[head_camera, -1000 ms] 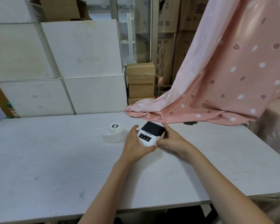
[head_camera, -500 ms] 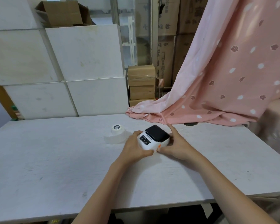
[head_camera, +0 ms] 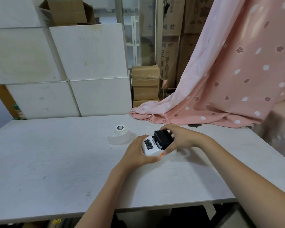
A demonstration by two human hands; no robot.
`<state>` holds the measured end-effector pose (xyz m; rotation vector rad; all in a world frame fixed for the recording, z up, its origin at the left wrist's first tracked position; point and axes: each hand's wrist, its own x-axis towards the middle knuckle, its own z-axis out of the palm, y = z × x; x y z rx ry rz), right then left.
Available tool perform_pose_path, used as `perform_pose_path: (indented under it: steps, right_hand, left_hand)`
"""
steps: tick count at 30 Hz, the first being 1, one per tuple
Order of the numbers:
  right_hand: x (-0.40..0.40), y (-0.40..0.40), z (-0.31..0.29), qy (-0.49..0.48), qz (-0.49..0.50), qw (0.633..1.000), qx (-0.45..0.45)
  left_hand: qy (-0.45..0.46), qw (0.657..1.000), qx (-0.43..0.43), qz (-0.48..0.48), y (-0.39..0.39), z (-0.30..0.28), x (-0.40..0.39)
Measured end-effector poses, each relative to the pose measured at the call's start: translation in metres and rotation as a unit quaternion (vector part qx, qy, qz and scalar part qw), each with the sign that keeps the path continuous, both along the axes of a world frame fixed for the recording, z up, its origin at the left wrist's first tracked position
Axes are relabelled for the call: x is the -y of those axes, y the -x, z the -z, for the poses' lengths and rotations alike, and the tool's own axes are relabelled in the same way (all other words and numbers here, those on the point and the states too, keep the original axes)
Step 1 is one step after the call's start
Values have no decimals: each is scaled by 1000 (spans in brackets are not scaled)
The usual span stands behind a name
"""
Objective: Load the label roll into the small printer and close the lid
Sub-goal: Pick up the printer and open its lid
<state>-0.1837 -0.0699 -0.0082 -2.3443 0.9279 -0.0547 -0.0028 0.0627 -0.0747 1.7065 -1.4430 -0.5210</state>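
White plastic small printer [head_camera: 149,146] with a rounded body, resting on the pale grey worktop [head_camera: 56,162]; its top face carries a dark panel with markings too small to read. Black hinged lid [head_camera: 163,140] is raised and tilted up at the printer's far end. An orange tab [head_camera: 161,155] shows at the near right corner of the body.

White label roll [head_camera: 120,132] stands apart on the worktop, just left of and beyond the printer, with a loose strip of pale labels curled round its base and a dark printed mark on its top face, illegible. No hand touches it.

Left hand [head_camera: 139,153] grips the printer body from the near left side, fingers curled round its lower edge. Right hand [head_camera: 182,139] holds the black lid, fingers curled over its far edge and thumb pressed at its near corner beside the orange tab.

Behind: stacked white blocks [head_camera: 89,55], brown cardboard cartons [head_camera: 146,86] with printed characters that I cannot read, pink spotted cloth [head_camera: 229,88] draped onto the worktop's far edge.
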Motion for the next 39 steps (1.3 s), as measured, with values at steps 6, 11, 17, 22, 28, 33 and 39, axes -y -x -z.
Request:
perform_pose_path:
  steps: [6, 11, 17, 22, 28, 33, 39]
  right_hand:
    - [3, 36, 12, -133, 53, 969, 202]
    - [-4, 49, 32, -226, 133, 919, 296]
    - [-8, 27, 38, -62, 288, 924, 244]
    - [-5, 3, 40, -126, 302, 900, 286]
    - [-8, -5, 32, 29, 204, 959, 195]
    - [-14, -21, -2, 170, 21, 985, 10]
    - [-15, -66, -13, 191, -70, 960, -190]
  left_hand:
    - [18, 999, -13, -25, 3, 2, -1]
    - [15, 1000, -5, -23, 2, 5, 0]
    - [12, 998, 53, 26, 0, 12, 0]
    - [6, 997, 57, 61, 0, 8, -1]
    - [-8, 993, 81, 89, -1, 6, -2]
    - [-10, 994, 69, 81, -1, 3, 1]
    - [5, 995, 69, 73, 1, 4, 1]
